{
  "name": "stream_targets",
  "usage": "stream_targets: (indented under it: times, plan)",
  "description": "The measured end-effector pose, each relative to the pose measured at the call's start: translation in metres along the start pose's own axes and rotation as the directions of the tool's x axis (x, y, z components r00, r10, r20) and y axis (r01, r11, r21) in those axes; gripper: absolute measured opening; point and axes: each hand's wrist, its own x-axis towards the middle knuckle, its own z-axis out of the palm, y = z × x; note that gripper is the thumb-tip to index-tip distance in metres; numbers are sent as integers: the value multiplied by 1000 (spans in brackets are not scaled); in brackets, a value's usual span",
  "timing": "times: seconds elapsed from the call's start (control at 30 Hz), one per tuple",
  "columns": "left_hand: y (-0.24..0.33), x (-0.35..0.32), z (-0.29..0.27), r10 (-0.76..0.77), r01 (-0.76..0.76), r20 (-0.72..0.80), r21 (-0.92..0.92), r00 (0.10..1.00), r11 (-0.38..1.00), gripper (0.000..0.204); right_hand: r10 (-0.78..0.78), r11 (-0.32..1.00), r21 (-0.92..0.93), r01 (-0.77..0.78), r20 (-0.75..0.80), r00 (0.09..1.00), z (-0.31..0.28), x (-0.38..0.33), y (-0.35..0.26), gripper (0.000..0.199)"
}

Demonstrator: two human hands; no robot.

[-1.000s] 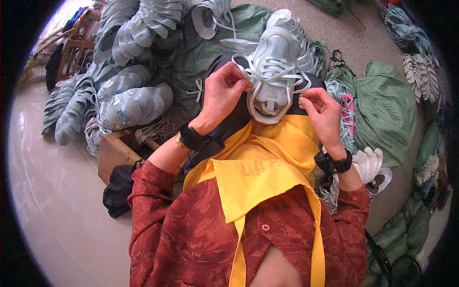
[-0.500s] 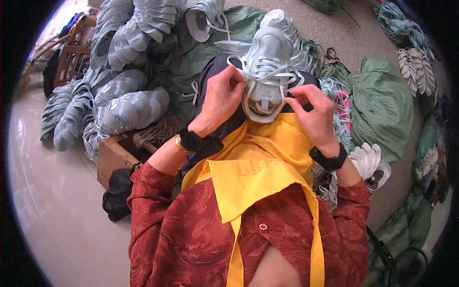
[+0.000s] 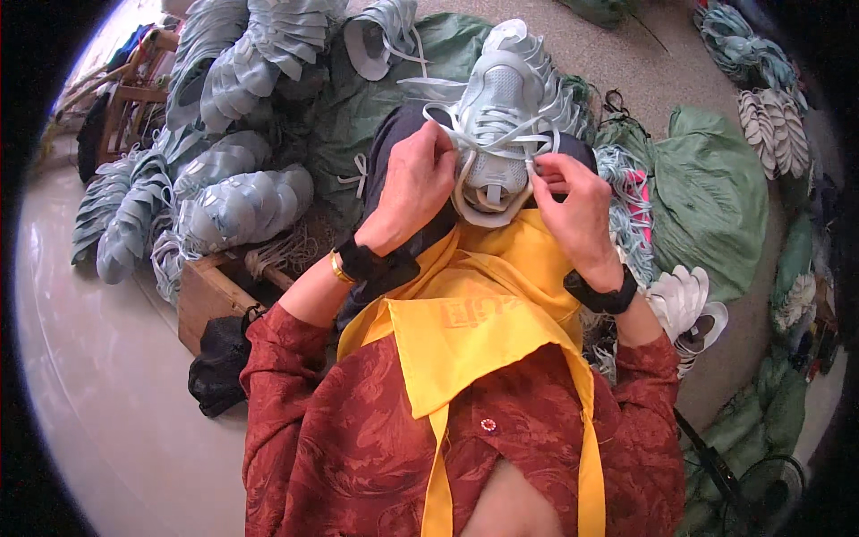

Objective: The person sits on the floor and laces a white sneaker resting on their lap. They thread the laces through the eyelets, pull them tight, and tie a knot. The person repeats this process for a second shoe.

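Observation:
A pale blue-grey shoe upper (image 3: 497,98) rests across my lap, its toe pointing away and its collar near the yellow apron. White shoelaces (image 3: 501,134) cross its front, with a loose loop standing out on each side. On the left of the tongue my left hand (image 3: 413,188) is closed in a pinch on the lace; its fingertips partly hide the strand. My right hand (image 3: 577,210) is closed too, thumb and forefinger pinching the lace beside the right edge of the collar. The upper appears unsoled and is upright.
Stacks of similar uppers (image 3: 246,210) lie to the left, by a wooden box (image 3: 215,300) and a black bag (image 3: 219,362). Beyond my lap more uppers (image 3: 573,112) are nested. Green sacks (image 3: 707,206) and white shoe parts (image 3: 680,300) lie on the right.
My right hand has moved left, closer to the shoe upper, and its fingers have closed on the lace. The left hand stays nearly in place.

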Motion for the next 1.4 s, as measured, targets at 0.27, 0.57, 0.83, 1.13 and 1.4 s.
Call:
stream_targets:
  times: [0.27, 0.57, 0.83, 1.13, 1.4]
  plan:
    - [-10, -1, 7, 83, -83, -30, 3, 996, 997, 9, -214, 941, -253, 225, 71, 974, 0, -3, -7, 27]
    - [-11, 1, 7, 115, -114, -40, 30, 993, 993, 9, -317, 695, -552, 460, 339, 886, 4, 13, -19, 18]
    - [-12, 1, 7, 137, -136, -63, 17, 989, 991, 9, -313, 544, -678, 494, 383, 869, 8, 12, -20, 9]
    - [-14, 2, 3, 147, -148, -38, -19, 988, 989, 10, -334, 398, -727, 559, 452, 827, 6, 29, -28, 6]
    - [-11, -1, 3, 83, -83, -14, -62, 996, 995, 10, -495, 682, -420, 599, 337, 801, 7, 16, -26, 10]
